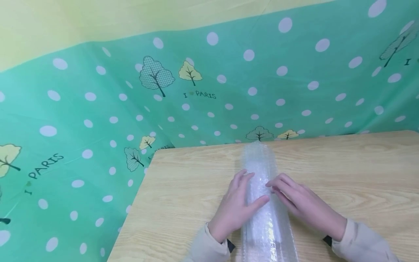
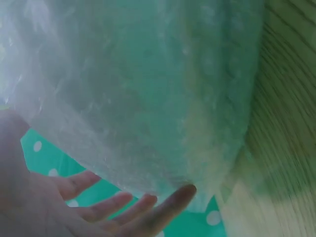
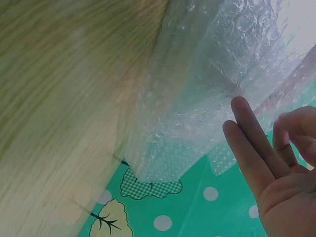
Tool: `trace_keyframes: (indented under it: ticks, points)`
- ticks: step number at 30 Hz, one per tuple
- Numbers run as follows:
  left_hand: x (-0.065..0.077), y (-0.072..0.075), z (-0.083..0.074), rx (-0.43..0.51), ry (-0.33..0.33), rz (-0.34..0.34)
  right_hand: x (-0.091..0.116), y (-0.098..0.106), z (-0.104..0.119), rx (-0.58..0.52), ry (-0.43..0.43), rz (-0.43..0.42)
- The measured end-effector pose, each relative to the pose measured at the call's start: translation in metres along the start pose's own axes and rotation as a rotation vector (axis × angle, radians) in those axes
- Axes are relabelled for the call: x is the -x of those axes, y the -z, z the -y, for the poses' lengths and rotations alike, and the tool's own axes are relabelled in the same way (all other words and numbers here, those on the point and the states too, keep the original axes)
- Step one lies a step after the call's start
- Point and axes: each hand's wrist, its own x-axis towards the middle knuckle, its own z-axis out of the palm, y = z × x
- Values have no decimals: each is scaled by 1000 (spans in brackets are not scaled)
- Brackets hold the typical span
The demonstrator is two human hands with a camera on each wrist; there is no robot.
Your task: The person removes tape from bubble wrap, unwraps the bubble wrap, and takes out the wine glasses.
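Observation:
A long, see-through bubble wrap piece [image 1: 262,227], folded into a narrow strip, runs lengthwise down the wooden table. My left hand [image 1: 235,207] rests at its left side. Its thumb reaches across the top of the wrap, and its fingers are spread loosely along the side. From the right, my right hand [image 1: 299,200] meets the wrap, its thumb and index fingertips together at a loose edge. In the right wrist view two other fingers [image 3: 249,143] extend under the bubble wrap [image 3: 222,64]. The left wrist view has the fingers [image 2: 163,210] along the lower edge of the bubble wrap [image 2: 123,98].
The wood-grain table [image 1: 193,174] spreads out on both sides of the wrap. Behind and to the left hangs a green dotted cloth [image 1: 203,120] printed with trees. Its upper band is pale yellow. Light sleeves [image 1: 363,240] cover both forearms.

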Motion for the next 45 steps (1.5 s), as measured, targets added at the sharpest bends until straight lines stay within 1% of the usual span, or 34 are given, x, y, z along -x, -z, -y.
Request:
trace_keyframes:
  ticks: [4, 10, 16, 24, 28, 37, 45]
  points:
    - [0, -2, -3, -29, 13, -7, 2, 0, 0, 11, -25, 30]
    - [1, -1, -7, -48, 45, 1, 2, -1, 1, -14, -54, 65]
    - [3, -2, -6, -65, 56, -9, 5, -4, 1, 20, -85, 89]
    - [4, -4, -5, -86, 48, -17, 7, -8, 2, 34, -121, 100]
    - [4, -5, -6, -94, 48, -20, 8, -10, 2, 38, -116, 88]
    - [8, -4, -8, -116, 22, -28, 9, -12, 1, 25, -96, 67]
    - [8, -5, -7, -139, 6, -46, 8, -11, 2, 7, -116, 69]
